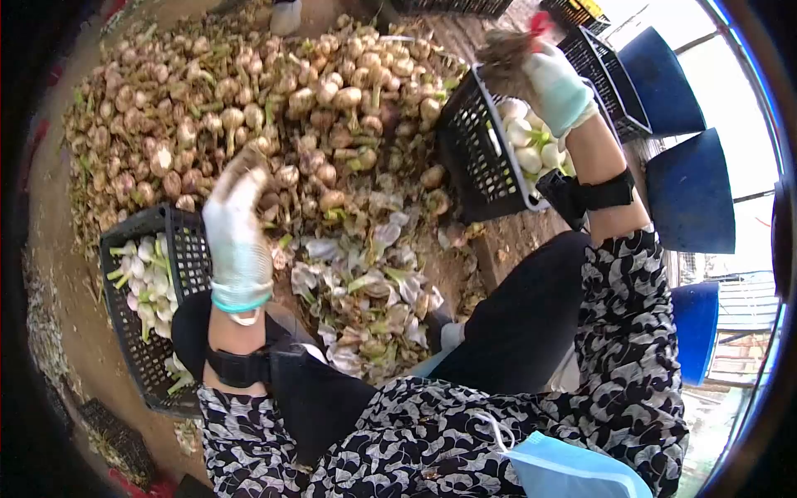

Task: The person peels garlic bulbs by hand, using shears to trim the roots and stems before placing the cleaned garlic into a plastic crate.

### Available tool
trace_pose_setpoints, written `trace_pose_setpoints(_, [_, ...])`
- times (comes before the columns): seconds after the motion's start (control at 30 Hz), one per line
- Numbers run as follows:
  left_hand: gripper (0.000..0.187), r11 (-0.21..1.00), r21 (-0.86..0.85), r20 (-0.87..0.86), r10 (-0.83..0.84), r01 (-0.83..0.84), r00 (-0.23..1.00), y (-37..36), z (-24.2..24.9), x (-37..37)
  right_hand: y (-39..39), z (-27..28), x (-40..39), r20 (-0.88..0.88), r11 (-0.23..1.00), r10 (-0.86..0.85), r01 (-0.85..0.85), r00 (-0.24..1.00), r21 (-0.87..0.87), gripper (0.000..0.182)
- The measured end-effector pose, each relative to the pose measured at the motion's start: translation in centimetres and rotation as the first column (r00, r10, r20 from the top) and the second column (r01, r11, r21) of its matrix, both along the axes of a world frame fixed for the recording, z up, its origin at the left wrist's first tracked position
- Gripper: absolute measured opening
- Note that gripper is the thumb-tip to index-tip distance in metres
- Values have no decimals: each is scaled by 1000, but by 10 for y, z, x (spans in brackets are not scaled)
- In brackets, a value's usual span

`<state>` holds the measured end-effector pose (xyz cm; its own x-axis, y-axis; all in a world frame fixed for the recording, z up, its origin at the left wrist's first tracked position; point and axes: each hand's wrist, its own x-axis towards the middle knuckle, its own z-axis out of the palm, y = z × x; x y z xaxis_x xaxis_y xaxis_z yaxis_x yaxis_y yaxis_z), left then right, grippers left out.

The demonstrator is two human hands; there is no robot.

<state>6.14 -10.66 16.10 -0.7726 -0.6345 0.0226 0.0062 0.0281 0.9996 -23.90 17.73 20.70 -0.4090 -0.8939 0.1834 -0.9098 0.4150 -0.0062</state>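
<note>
My left hand (238, 212), in a white glove with soiled, blurred fingertips, reaches over the near edge of a large heap of unpeeled garlic bulbs (220, 87). Its fingers look stretched out, and I see no bulb clearly held in it. My right hand (558, 87), in a similar glove, is raised above a black crate (475, 145) of peeled white bulbs (527, 137). It is closed around something with a red part (541, 23); the brownish area beside it is too blurred to make out. Loose papery skins (382, 286) lie on the ground between my legs.
At my left stands another black crate (191, 249) with trimmed garlic bulbs (149, 282) and stems. More black crates (610, 83) are at the upper right, beside large blue containers (693, 191). Someone else's gloved hand or foot (286, 17) shows at the top edge.
</note>
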Motion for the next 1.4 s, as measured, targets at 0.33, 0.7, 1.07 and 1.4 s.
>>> trace_pose_setpoints(0.33, [32, 995, 94, -35, 23, -19, 999, -19, -6, 15, -48, -221, 118, 279, 637, -714, 430, 642, 640, 43])
trace_pose_setpoints(0.7, [37, 967, 256, 204, -61, 7, 977, 9, 7, 8, -87, -121, 145, 784, 543, 593, 811, -184, -220, 23])
trace_pose_setpoints(1.07, [61, 932, 253, -109, -239, 260, 965, 29, 9, 34, -113, -68, 224, 689, 537, 682, 808, -245, -244, 48])
trace_pose_setpoints(1.4, [81, 785, -618, -210, -111, -44, 971, 28, -8, 40, -140, -42, 251, 904, 602, 367, 685, 219, -410, 30])
